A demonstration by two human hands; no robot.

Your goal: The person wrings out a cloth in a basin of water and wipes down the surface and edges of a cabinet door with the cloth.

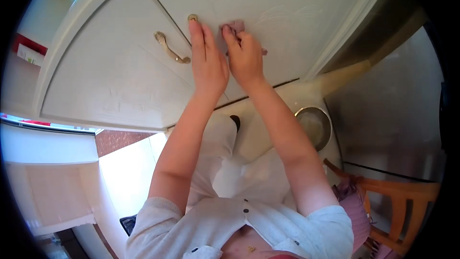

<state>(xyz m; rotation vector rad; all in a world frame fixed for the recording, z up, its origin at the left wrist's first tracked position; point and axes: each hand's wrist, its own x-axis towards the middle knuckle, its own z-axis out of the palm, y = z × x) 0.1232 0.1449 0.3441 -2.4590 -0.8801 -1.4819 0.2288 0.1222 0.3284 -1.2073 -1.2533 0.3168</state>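
Closest: pale, buttoned shirt (213, 225). Against door (292, 24): cloth (236, 25), dusty pink, crumpled, clutched in right hand (246, 60), edges poking past curled fingers. Left hand (209, 62) nearly straight-fingered over handle (192, 17); whether gripping, cannot tell.
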